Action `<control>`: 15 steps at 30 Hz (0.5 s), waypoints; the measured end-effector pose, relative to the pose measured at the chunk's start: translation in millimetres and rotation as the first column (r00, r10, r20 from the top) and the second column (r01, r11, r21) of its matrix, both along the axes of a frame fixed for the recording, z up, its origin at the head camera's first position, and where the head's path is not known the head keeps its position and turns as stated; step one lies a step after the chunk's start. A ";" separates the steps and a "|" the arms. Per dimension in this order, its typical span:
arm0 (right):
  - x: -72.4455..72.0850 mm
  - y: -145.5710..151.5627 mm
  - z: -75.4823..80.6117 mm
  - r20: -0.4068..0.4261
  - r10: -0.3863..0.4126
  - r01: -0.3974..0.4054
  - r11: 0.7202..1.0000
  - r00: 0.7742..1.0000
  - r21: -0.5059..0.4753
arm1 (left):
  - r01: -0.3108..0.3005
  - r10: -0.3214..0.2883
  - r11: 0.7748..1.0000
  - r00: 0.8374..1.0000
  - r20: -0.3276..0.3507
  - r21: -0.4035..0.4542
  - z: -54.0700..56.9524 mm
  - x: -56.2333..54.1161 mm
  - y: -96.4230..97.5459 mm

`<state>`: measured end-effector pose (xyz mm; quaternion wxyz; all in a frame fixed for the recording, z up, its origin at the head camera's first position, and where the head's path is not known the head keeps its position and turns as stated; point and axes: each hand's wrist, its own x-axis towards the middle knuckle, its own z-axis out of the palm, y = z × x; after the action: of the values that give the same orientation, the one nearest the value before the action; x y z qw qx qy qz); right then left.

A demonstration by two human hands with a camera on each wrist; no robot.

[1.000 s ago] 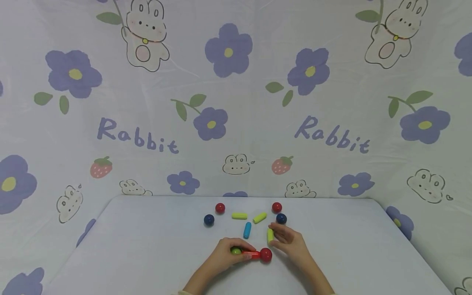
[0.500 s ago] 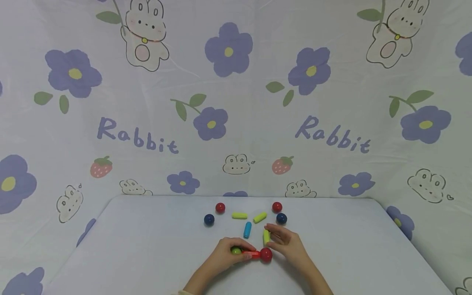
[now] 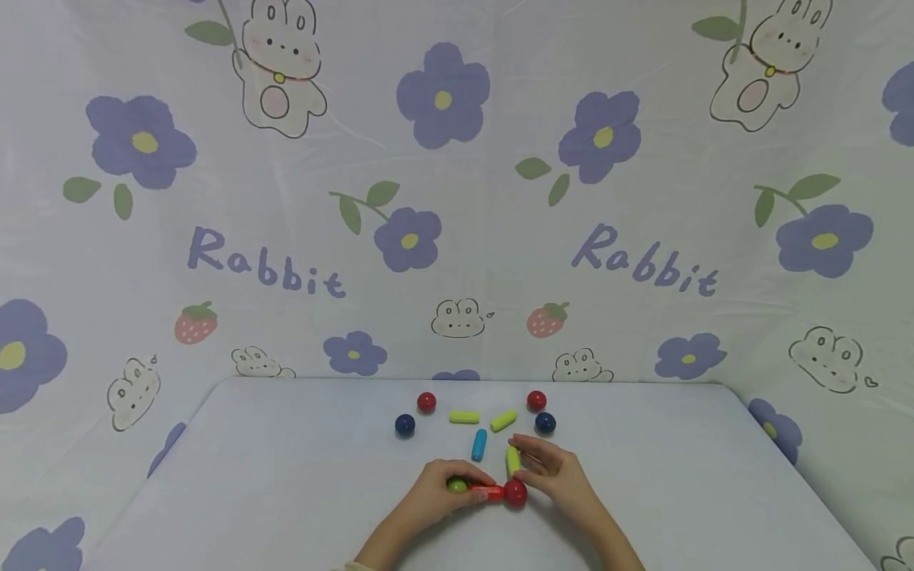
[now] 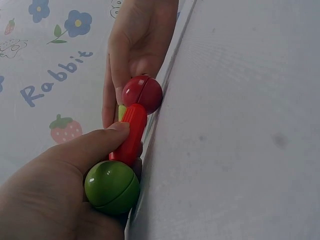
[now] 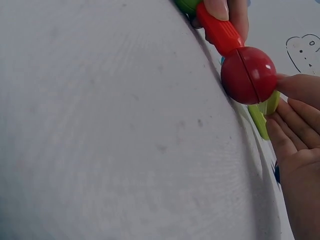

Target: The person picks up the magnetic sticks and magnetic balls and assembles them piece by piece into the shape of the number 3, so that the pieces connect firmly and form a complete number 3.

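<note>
Fingers of the left hand (image 3: 437, 493) are pinching a red stick (image 3: 491, 493), with a green ball (image 3: 457, 485) sitting at its left end and a red ball (image 3: 516, 493) at its right, over the near part of the worktop (image 3: 286, 476). The right hand (image 3: 560, 472) is holding a yellow stick (image 3: 512, 461) between thumb and fingers; its near end is meeting the far side of the red ball, though whether it is seated or merely touching, I cannot tell. For a sound join, the left hand should probably be bracing the red stick close to the red ball, so nothing is twisting under the push. The right hand would best be aiming the yellow stick squarely at the ball's middle and pressing evenly along its length, since a tilted push could be slipping off the curve.
</note>
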<state>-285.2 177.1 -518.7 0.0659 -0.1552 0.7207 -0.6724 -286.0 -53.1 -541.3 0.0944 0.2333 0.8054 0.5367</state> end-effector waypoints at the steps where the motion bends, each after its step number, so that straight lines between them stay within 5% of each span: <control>1: 1.6 -0.4 2.9 0.004 0.003 -0.003 1.000 1.000 -0.002 | -0.001 0.001 1.000 1.000 0.003 -0.001 0.1 0.2 0.1; 8: 8.2 -1.2 12.7 0.005 0.006 -0.006 1.000 1.000 -0.012 | -0.002 0.002 1.000 1.000 0.012 -0.002 1.6 0.6 0.6; 15: 2.8 3.1 0.5 -0.027 0.020 -0.022 0.997 0.999 -0.074 | -0.003 0.003 1.000 1.000 0.010 -0.006 -0.6 -0.3 0.5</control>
<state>-282.3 180.2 -518.1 0.0577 -0.1738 0.6944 -0.6959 -286.3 -52.6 -541.9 0.0986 0.2292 0.8067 0.5358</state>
